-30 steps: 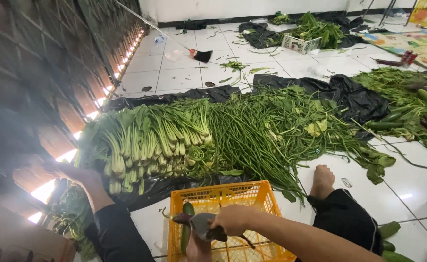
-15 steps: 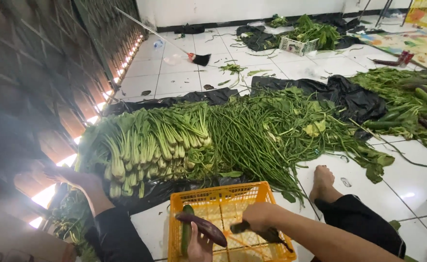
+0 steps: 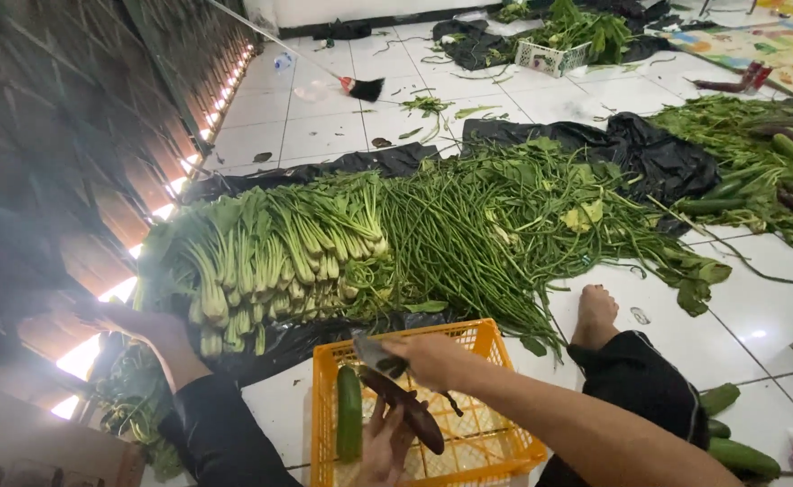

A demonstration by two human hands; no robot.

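My left hand point(image 3: 385, 448) comes up from the bottom edge and holds a dark purple eggplant point(image 3: 412, 417) over an orange plastic crate point(image 3: 477, 332). My right hand point(image 3: 434, 357), on a bare arm from the lower right, grips a knife point(image 3: 376, 354) whose blade meets the eggplant's upper end. A green cucumber point(image 3: 349, 413) lies in the crate's left side. Another person's hand point(image 3: 148, 326), on a dark-sleeved arm, rests at the left end of a stack of leafy greens point(image 3: 270, 252).
Long beans point(image 3: 477, 234) lie piled on black plastic sheeting point(image 3: 649, 153) beyond the crate. A bare foot point(image 3: 595, 316) and a black-trousered leg are to the crate's right. Cucumbers point(image 3: 730, 451) lie at the lower right. A white basket point(image 3: 550, 56) and a broom point(image 3: 360, 87) are farther back.
My right hand has risen and brought the knife to the eggplant's upper end. The eggplant has turned from lying across my left hand to more upright. The dark-sleeved arm has barely moved.
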